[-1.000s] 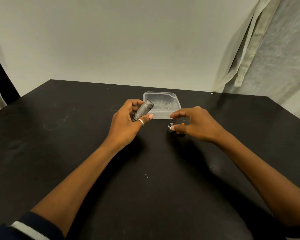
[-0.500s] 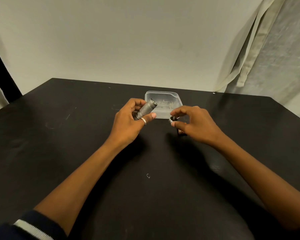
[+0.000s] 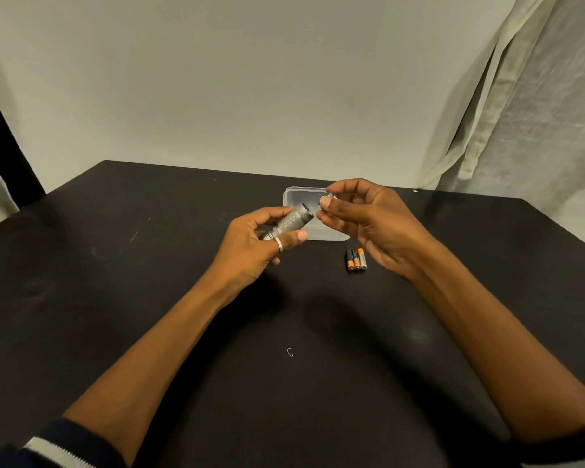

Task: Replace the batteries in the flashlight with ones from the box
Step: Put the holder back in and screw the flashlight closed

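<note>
My left hand (image 3: 254, 244) grips a grey knurled flashlight body (image 3: 293, 221), tilted with its open end up and to the right. Just right of that open end, my right hand (image 3: 362, 221) pinches a small silvery flashlight cap (image 3: 325, 199) between thumb and fingertips; most of the cap is hidden. Three small batteries (image 3: 356, 260) with orange ends lie side by side on the black table (image 3: 149, 298), below my right hand. Behind the hands stands a clear plastic box (image 3: 299, 195); what it holds cannot be made out.
A pale wall rises behind the table's far edge. A light curtain (image 3: 520, 113) hangs at the right. A tiny white scrap (image 3: 289, 352) lies on the table between my forearms.
My right hand has lifted the small cap off the table and brought it up beside the flashlight's open end. This uncovered the three batteries. My left hand holds the flashlight as before.
</note>
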